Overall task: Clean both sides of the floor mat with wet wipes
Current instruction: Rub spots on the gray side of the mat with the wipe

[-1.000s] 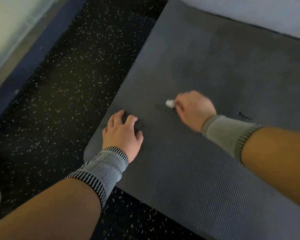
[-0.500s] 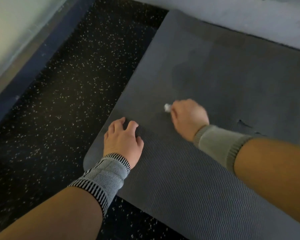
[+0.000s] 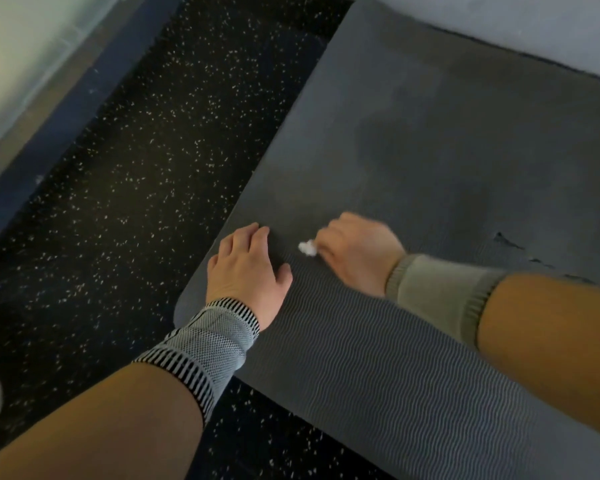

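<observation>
The floor mat (image 3: 447, 161) lies flat on the speckled floor (image 3: 125, 188), its near part ribbed. A balled wet wipe (image 3: 307, 248) sits on it, clenched in the right hand (image 3: 357, 252). The left hand (image 3: 248, 268) presses the mat near its corner, fingers relaxed and slightly spread. With so little wipe showing, knuckles may drag on the mat instead, or the wipe may shred on the ribs.

mat (image 3: 447, 161): grey, flat on floor, ribbed near end | wipe (image 3: 307, 248): white, crumpled, on mat
</observation>
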`<state>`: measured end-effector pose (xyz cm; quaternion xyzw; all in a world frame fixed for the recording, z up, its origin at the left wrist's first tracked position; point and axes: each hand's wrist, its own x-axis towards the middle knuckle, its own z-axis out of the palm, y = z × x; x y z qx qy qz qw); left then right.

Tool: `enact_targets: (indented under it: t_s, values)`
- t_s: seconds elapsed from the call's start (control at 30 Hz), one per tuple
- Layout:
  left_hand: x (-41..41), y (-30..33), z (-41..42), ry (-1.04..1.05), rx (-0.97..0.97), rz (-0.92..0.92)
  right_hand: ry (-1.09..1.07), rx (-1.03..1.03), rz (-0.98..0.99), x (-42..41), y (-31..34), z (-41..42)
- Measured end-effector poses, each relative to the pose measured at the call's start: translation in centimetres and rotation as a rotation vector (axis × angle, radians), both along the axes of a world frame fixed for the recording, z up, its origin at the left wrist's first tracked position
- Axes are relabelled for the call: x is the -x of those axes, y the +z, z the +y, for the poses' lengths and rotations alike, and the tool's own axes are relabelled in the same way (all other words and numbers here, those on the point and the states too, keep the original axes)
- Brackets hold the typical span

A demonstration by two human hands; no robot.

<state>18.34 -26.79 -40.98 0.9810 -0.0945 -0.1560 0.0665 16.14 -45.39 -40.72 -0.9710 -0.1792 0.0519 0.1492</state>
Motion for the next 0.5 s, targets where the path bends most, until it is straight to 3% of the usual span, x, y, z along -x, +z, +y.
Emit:
enact_targets:
  t_s: [0.17,0.2,0.37,0.4,0.5]
  values:
    - [-0.4,0.0,0.5,-0.012,0.025,-0.027,-0.528,0.049,-0.060,-5.3,-0.5,-3.9]
    - [-0.5,0.0,0.5,-0.014,0.029,-0.026,-0.515,0.040,-0.048,-4.8,-0.3,-3.0]
    - [-0.2,-0.5,1.2,0.013,0.033,0.005,-0.004,-0.037,-0.067,-0.7,0.0,0.7]
    - [-0.2,-0.6,1.2,0.025,0.032,0.014,-0.059,-0.007,-0.060,-2.1,0.1,-0.3]
    - [-0.2,-0.6,1.3,0.031,0.036,0.025,-0.511,0.046,-0.069,-6.1,-0.6,-3.8]
